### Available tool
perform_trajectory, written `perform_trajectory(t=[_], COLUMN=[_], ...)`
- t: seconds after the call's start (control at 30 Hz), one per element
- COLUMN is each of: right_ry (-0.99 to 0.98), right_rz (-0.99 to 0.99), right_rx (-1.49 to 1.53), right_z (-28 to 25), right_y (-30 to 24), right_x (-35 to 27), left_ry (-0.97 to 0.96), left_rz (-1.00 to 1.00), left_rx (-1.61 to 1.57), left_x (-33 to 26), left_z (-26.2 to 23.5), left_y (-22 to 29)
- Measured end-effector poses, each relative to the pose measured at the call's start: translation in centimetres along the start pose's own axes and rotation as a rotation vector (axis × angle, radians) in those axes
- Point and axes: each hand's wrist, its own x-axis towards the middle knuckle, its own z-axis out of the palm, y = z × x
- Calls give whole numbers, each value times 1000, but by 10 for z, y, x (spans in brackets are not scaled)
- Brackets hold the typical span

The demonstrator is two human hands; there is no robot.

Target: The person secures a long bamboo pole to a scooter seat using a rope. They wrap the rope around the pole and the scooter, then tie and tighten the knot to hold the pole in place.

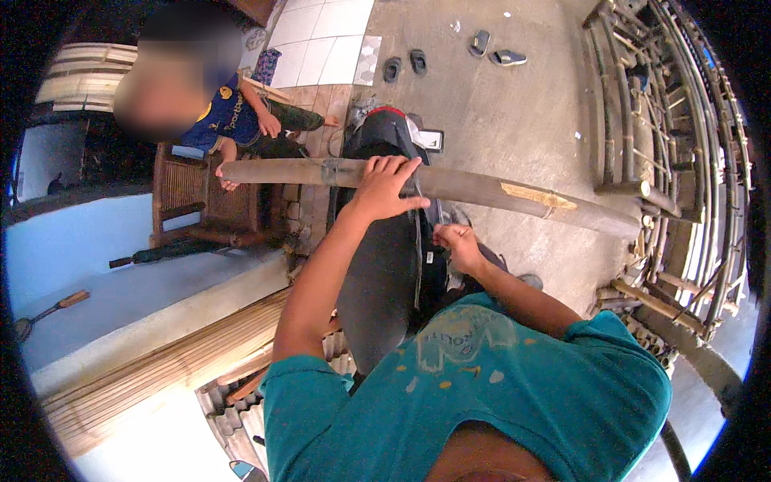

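Left hand [384, 191], fingers spread, loosely clasps the bamboo pole [470, 183] crossing above the motorcycle seat [376, 281]! Right hand [459, 247] curled, its hold unclear. Should the co-worker's hand [227, 178] slacken, the pole could swing.

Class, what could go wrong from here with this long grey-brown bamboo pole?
The long grey-brown bamboo pole might roll if the left hand, near its middle, or the co-worker's hand, at its left end, slips. Its right end, with no hand on it, might dip. A drop could scratch the black motorcycle beneath.
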Motion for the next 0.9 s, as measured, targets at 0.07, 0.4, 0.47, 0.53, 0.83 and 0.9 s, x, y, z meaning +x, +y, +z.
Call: perform_trajectory(t=[0.07,0.4,0.47,0.53,0.83,0.9], right_ry=[191,-8,-136,-8,126,84], right_rz=[161,407,126,-149,156,125], right_rx=[418,48,-398,-907,-1197,-1339], right_z=[14,0,-14,-11,14,12], right_y=[-4,37,65,47,38,35], right_x=[-2,-36,-26,-18,-1,1], left_ry=[-50,64,51,54,45,45], left_rz=[-55,10,-1,-13,-15,-21], left_rx=[27,3,-19,-12,-20,-2], left_x=[0,2,5,4,2,0], left_z=[8,13,10,13,15,13], left_y=[-2,-3,-1,-1,-3,-1])
